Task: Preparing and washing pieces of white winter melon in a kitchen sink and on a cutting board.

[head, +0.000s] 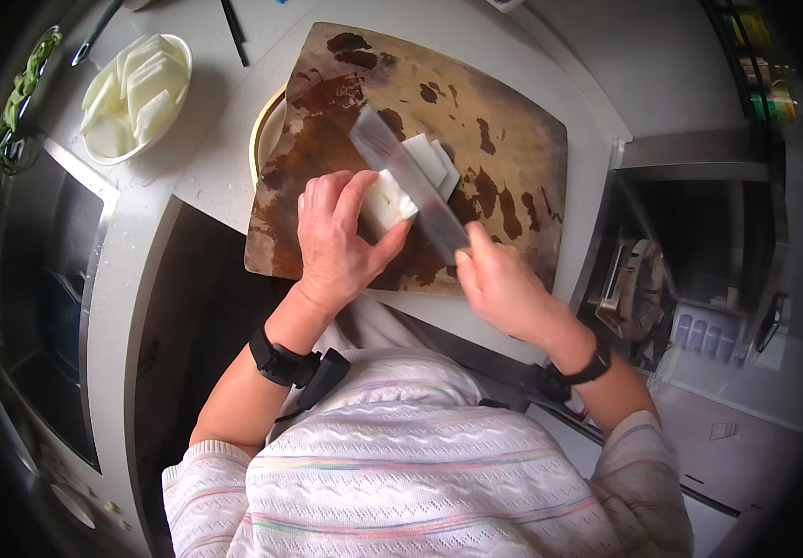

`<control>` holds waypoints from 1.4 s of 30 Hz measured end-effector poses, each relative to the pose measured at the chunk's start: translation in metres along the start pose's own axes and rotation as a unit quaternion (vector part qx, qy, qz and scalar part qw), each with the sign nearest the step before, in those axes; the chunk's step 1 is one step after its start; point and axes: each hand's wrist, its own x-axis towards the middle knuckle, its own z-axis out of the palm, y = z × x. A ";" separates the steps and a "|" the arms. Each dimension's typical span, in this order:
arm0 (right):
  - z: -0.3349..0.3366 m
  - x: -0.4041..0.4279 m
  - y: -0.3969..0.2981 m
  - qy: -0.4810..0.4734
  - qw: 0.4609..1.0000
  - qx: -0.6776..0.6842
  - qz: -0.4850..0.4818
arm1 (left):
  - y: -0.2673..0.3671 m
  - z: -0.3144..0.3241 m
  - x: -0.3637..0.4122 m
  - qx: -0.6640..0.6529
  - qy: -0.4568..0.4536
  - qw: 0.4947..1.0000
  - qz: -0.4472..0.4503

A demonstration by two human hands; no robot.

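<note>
My left hand (337, 234) grips a block of white, peeled vegetable (386, 199) on a worn wooden cutting board (520, 132). In my right hand (509, 282) is the handle of a cleaver (412, 185), whose broad blade slants across the board just right of the block. The blade looks slightly blurred. A few flat white slices (437, 167) lie overlapped on the board on the blade's far side, partly hidden by it. Dark wet patches mark the wood.
A white bowl (186, 77) of pale green-white slices (140, 91) stands at the upper left. Beyond it are a dark-handled utensil (98, 31), black chopsticks (234, 31) and green vegetables (21, 97) by the sink (52, 293). A gold-rimmed dish (262, 136) shows under the board's left edge.
</note>
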 end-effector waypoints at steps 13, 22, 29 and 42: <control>-0.007 -0.002 0.009 0.052 0.992 0.119 0.004 | 0.007 -0.011 -0.001 -0.016 -0.050 0.998 -0.039; -0.015 -0.001 -0.006 0.047 0.994 0.088 -0.040 | 0.003 -0.011 -0.004 -0.015 -0.037 0.998 -0.047; -0.011 -0.011 -0.009 -0.009 1.000 0.014 -0.003 | 0.002 -0.012 -0.006 -0.022 -0.026 0.998 -0.046; -0.011 -0.007 -0.002 0.036 0.993 0.108 0.008 | 0.002 -0.015 -0.008 -0.030 -0.041 0.998 -0.044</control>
